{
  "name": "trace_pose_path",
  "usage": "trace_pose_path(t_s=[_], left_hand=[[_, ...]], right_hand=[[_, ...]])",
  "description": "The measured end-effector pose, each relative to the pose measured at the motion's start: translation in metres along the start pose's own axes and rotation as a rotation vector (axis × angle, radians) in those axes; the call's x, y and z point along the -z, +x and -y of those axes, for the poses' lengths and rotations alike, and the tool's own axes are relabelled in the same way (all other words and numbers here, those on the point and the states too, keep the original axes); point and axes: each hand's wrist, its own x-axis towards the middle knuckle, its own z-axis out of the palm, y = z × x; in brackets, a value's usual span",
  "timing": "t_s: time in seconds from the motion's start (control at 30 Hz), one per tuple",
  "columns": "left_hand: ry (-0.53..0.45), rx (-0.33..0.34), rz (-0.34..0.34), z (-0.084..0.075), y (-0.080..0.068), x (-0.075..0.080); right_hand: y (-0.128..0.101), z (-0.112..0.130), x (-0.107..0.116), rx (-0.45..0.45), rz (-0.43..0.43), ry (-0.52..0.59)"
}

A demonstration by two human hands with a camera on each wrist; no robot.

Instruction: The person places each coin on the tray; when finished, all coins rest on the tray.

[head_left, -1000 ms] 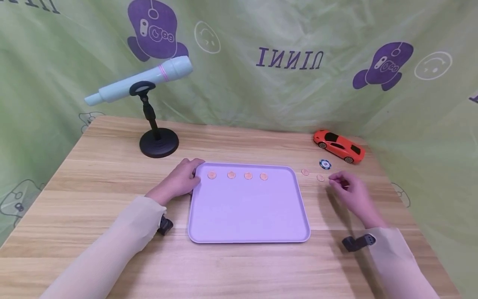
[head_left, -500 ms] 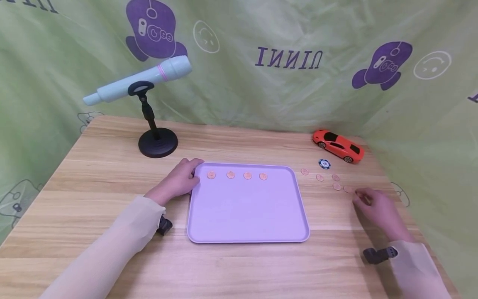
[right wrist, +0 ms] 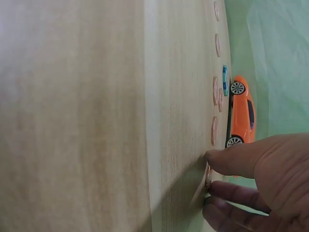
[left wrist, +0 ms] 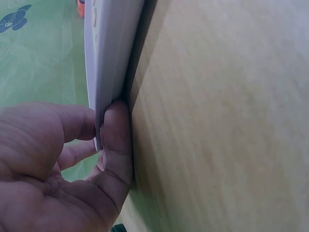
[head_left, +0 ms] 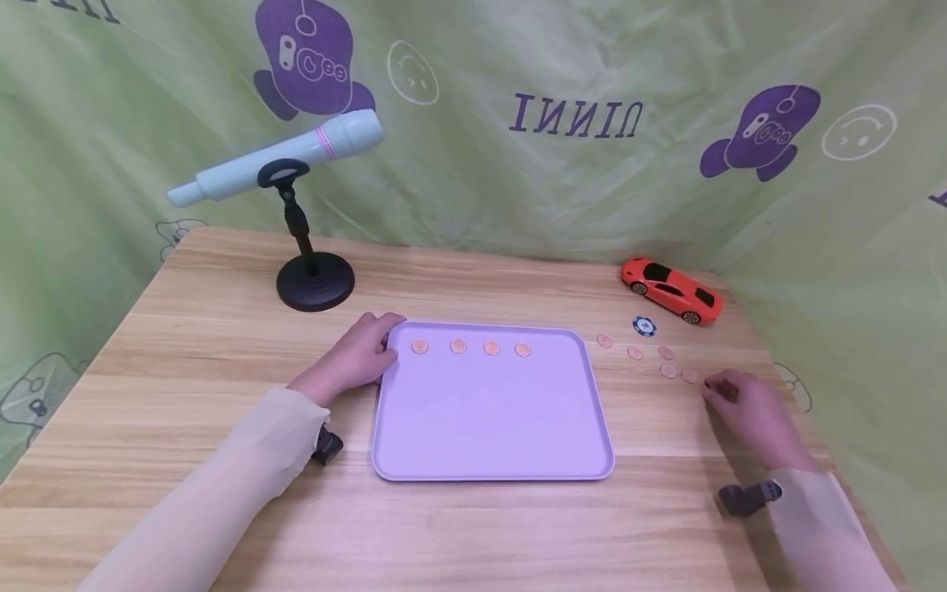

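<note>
A lilac tray (head_left: 491, 419) lies at the table's middle, with several copper coins (head_left: 470, 347) in a row along its far edge. My left hand (head_left: 381, 345) grips the tray's far-left corner. In the left wrist view the thumb (left wrist: 118, 140) and fingers pinch the tray's rim (left wrist: 111, 58). Several more coins (head_left: 651, 358) lie loose on the wood to the tray's right. My right hand (head_left: 713, 390) rests at the right end of that scatter and pinches one coin (right wrist: 208, 176) against the table between thumb and fingers.
A blue poker chip (head_left: 644, 326) and an orange toy car (head_left: 671, 289) sit at the far right. A pale toy microphone (head_left: 281, 156) on a black stand (head_left: 315, 282) is at the far left. Green cloth hangs behind; the table's right edge is close to my right hand.
My right hand slid right and toward me along the table, uncovering three loose coins, then settled on a coin. The left hand and tray stayed put.
</note>
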Motion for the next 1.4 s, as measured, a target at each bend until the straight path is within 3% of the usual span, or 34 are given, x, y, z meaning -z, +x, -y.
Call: trace_pose_path(t_s=[0.27,0.73,1.07,1.4], left_hand=[[0.008,-0.005,-0.002,-0.001,0.001,-0.001],[0.021,0.002,-0.001,-0.001,0.002,-0.001],[0.010,0.005,0.001,0.000,0.001,-0.001],[0.001,0.002,-0.001,-0.001,0.000,-0.001]], right_hand=[[0.004,-0.001,0.002,-0.039,0.006,0.006],[0.011,-0.007,0.007,-0.013,0.028,0.001],[0.016,-0.013,0.013,-0.069,0.146,-0.028],[0.011,-0.019,0.012,-0.055,0.066,0.007]])
